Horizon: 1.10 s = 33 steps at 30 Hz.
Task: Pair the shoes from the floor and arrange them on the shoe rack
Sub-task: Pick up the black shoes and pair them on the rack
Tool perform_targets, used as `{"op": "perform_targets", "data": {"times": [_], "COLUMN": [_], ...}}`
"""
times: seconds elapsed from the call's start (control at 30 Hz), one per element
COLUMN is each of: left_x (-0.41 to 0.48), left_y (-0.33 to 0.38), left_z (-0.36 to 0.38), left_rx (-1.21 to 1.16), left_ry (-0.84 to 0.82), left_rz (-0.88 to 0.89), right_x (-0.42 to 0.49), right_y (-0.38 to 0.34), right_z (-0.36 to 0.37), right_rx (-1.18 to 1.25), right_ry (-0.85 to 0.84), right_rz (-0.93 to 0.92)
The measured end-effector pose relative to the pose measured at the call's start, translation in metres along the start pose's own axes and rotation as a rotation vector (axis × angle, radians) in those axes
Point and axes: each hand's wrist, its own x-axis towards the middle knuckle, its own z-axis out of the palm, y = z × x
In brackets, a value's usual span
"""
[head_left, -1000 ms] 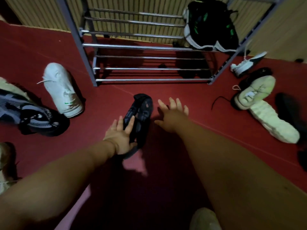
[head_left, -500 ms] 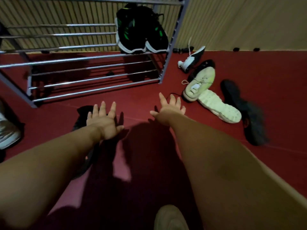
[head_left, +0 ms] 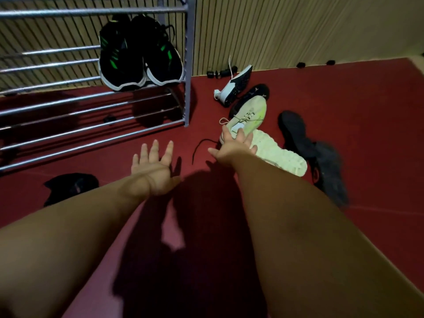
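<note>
**Spotter:** Where's the shoe you want?

**Operator:** Right of centre. It's a pale green sneaker (head_left: 251, 112), upright on the red floor (head_left: 355, 92), toe toward the upper right. Its mate (head_left: 282, 154) lies sole-up just below and looks to be touching it.

**Spotter:** And your hands?

**Operator:** My right hand (head_left: 231, 148) is over the sneaker's heel end, fingers spread and straight, gripping nothing. I can't tell whether they touch it. My left hand (head_left: 153, 166) hovers at centre frame, flat and holding nothing.

**Spotter:** How will it handle?

**Operator:** Light, I'd judge. The upper looks soft and would give under a squeeze, while the foam sole looks stiffer. I'd take it at the heel collar, thumb inside and fingers behind. The loose laces could trail and snag. I'd grip the mate across the middle of its sole.

**Spotter:** Where does it go?

**Operator:** The shoe rack (head_left: 190, 65), upper left. A black-and-green pair (head_left: 140, 53) already sits at its right end, so I'd set these beside it.

**Spotter:** Anything else around?

**Operator:** There's a black shoe (head_left: 68, 187) at lower left, dark shoes (head_left: 298, 134) at right, and a white-and-black shoe (head_left: 236, 84) on its side above.
</note>
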Motion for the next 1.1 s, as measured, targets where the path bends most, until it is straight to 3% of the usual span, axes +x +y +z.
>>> {"op": "perform_targets", "data": {"times": [0.2,0.5,0.83,0.97,1.0,1.03,1.1], "left_x": [0.050,0.156,0.203,0.207,0.206,0.206,0.208], "left_y": [0.020,0.023,0.031,0.030,0.031,0.031,0.031], "left_z": [0.004,0.033,0.058,0.058,0.057,0.058,0.062], "left_rx": [-0.002,0.028,-0.020,-0.011,-0.010,-0.006,0.003], "left_ry": [-0.045,-0.232,-0.343,-0.392,-0.392,-0.390,-0.380], "left_rz": [-0.024,-0.060,-0.080,-0.087,-0.089,-0.088,-0.091], "right_x": [0.070,0.161,0.190,0.200,0.202,0.203,0.217], "right_y": [-0.005,-0.002,0.040,0.069,0.069,0.069,0.063], "right_z": [-0.010,0.015,0.032,0.021,0.019,0.018,0.016], "right_rx": [-0.225,-0.542,-0.745,-0.363,-0.432,-0.553,-0.598], "right_ry": [0.060,0.014,-0.093,-0.169,-0.180,-0.135,0.150], "right_rz": [-0.147,-0.323,-0.131,0.178,0.210,0.206,0.138]}}
